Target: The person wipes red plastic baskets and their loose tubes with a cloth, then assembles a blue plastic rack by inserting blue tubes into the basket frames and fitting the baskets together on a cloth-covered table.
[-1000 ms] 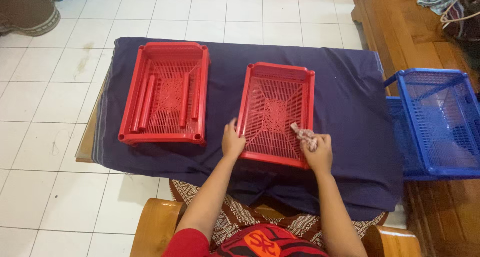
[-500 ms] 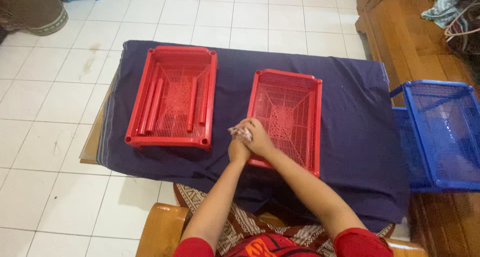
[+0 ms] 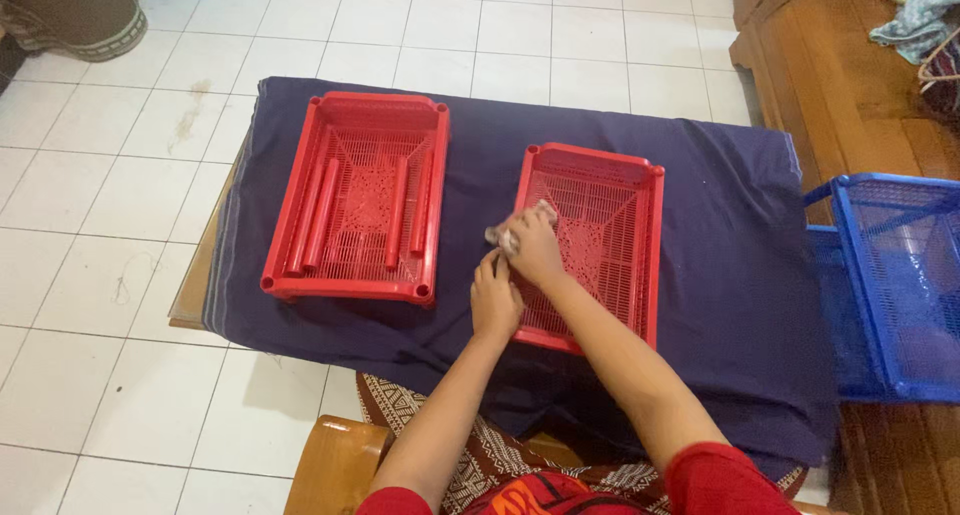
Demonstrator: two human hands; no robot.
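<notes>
Two red plastic baskets lie on a table draped in dark blue cloth. The right red basket sits in front of me. My left hand rests on its near left rim. My right hand is closed on a small crumpled cloth and presses it against the basket's left edge. The left red basket holds several loose red tubes and stands apart from both hands.
A blue plastic basket stands at the table's right end, beside a wooden bench. White floor tiles surround the table. A wooden seat edge is under me.
My right hand moved with the cloth from the basket's near right rim across to its left edge, beside my left hand. The view shifted slightly.
</notes>
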